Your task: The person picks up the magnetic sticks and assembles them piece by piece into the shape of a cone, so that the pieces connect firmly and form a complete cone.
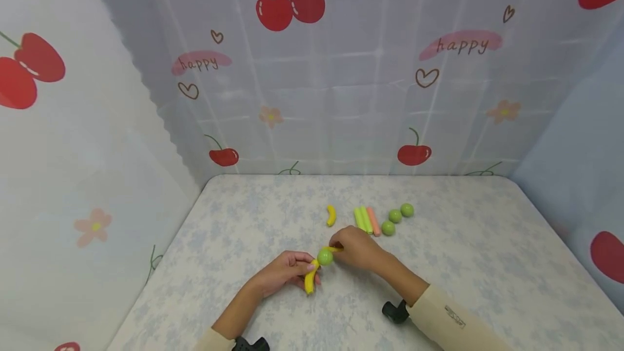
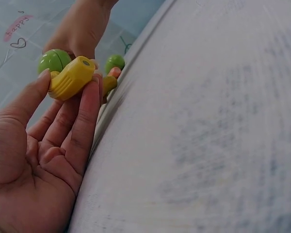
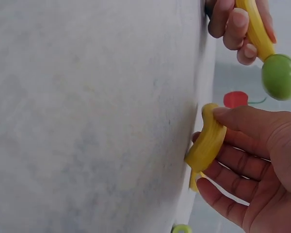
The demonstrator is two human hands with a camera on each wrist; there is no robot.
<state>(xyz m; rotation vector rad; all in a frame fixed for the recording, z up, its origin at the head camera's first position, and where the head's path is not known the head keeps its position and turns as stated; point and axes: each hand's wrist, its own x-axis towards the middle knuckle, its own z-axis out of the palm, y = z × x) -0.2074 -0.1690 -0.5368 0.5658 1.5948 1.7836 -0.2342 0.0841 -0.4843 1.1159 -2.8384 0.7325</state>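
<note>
My left hand [image 1: 281,275] pinches a yellow toy banana [image 1: 310,281] between thumb and fingers. A green ball [image 1: 325,257] sits at that banana's far end, and the right wrist view shows the two joined there. In the left wrist view, the near end of this banana [image 2: 70,80] has a small grey disc in it. Just right of the ball, my right hand [image 1: 359,248] pinches a second toy banana [image 3: 207,141] by its upper part, the thumb on top. Its lower end is close over the table, apart from the ball in the right wrist view.
Beyond the hands lies a third toy banana [image 1: 331,215]. To its right are two light green sticks [image 1: 363,220] and an orange stick [image 1: 373,221], then three green balls [image 1: 395,216] in a slanting row. A patterned curtain [image 1: 336,96] stands behind the table [image 1: 234,221].
</note>
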